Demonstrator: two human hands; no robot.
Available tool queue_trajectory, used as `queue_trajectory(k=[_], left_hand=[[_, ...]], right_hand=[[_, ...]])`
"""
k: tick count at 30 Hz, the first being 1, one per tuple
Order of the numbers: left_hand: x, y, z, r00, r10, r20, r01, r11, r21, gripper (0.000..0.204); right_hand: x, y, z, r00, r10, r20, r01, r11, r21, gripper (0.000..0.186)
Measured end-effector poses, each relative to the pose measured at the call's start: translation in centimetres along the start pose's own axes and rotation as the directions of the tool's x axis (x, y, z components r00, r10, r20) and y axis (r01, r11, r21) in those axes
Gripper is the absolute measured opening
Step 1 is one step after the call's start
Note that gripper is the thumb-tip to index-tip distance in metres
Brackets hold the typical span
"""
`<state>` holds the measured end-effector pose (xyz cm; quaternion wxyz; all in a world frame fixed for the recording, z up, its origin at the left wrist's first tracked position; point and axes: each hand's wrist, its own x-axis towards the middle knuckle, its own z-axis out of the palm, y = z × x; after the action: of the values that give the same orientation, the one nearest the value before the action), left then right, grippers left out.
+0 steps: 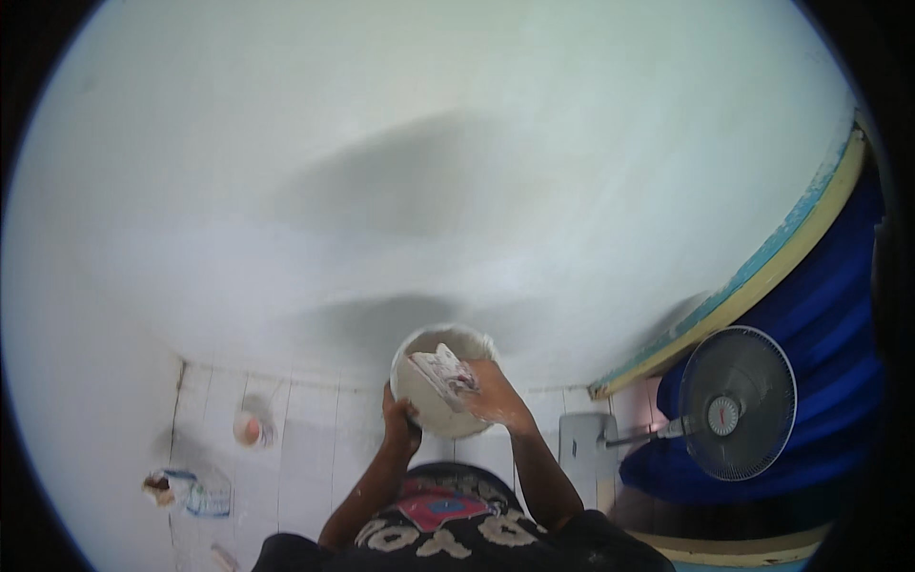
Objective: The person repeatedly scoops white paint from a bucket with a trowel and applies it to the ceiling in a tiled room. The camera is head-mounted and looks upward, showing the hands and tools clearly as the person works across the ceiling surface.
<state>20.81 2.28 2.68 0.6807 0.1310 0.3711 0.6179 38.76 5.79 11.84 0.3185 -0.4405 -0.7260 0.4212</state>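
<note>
In front of my body is a round whitish bucket (429, 419) with its mouth facing up and white smears on its rim. My left hand (400, 422) grips the bucket's left side, fingers against the outer wall. My right hand (491, 393) is over the right part of the bucket's mouth, closed on a flat tool (442, 373) coated in white paint. The tool's shape is too smeared to tell a brush from a scraper. White spots mark my right hand and wrist.
A white wall (457, 210) rises ahead. On the right, a standing fan (724, 415) is before a blue curtain (820, 305) and a yellow-and-blue frame (762, 286). On the tiled floor (305, 448) at left lie a small cup-like container (250, 431) and a clear plastic bag (207, 496).
</note>
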Motion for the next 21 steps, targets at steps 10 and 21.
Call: queue_trajectory(k=[10, 21], left_hand=[[0.5, -0.7, 1.3, 0.999, -0.019, 0.049, 0.020, 1.000, -0.023, 0.072], [1.7, -2.6, 0.8, 0.999, -0.025, 0.032, 0.026, 0.998, -0.048, 0.075]], right_hand=[[9.7, -15.6, -19.6, 0.520, -0.776, -0.357, 0.087, 0.464, -0.881, 0.065], [20.0, -25.7, -31.3, 0.423, -0.870, -0.252, -0.203, 0.180, -0.962, 0.062]])
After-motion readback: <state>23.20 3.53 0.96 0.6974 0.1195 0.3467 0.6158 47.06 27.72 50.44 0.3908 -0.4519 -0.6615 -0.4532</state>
